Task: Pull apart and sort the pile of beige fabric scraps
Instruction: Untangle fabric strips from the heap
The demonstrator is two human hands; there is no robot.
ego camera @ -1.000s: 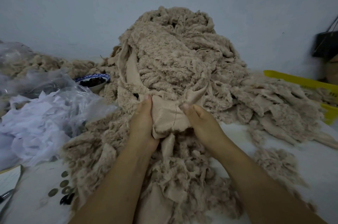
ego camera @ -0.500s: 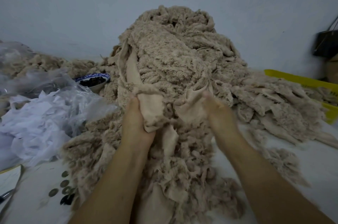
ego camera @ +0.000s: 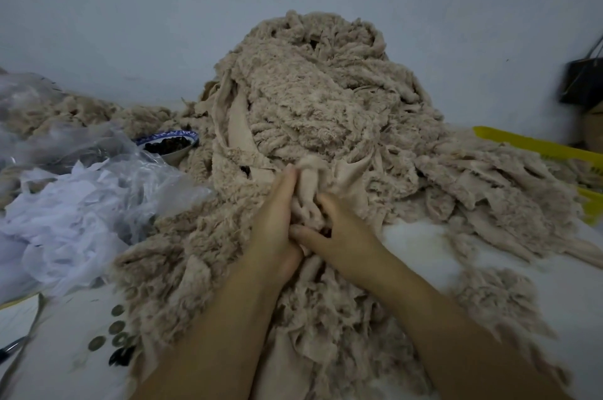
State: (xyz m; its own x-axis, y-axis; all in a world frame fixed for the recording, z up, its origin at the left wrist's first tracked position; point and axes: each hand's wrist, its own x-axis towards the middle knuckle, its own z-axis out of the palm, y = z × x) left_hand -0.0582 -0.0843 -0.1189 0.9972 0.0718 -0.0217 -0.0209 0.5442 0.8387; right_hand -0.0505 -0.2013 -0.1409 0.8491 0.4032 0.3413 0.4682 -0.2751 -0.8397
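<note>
A tall pile of fluffy beige fabric scraps rises against the wall and spreads over the white table toward me. Both hands meet at its near foot. My left hand grips a smooth beige scrap with its fingers up along the cloth. My right hand lies close against it, fingers curled into the same bunched scrap, thumb pointing left. More scraps lie between my forearms.
Crumpled white fabric and clear plastic lie at the left. Behind them stands a blue-rimmed bowl of dark pieces. Several coin-like discs lie front left. A yellow tray sits at the right, a dark bag by the wall.
My hands, spread apart on the scrap half a second ago, have come together and bunched it between them, lower on the pile.
</note>
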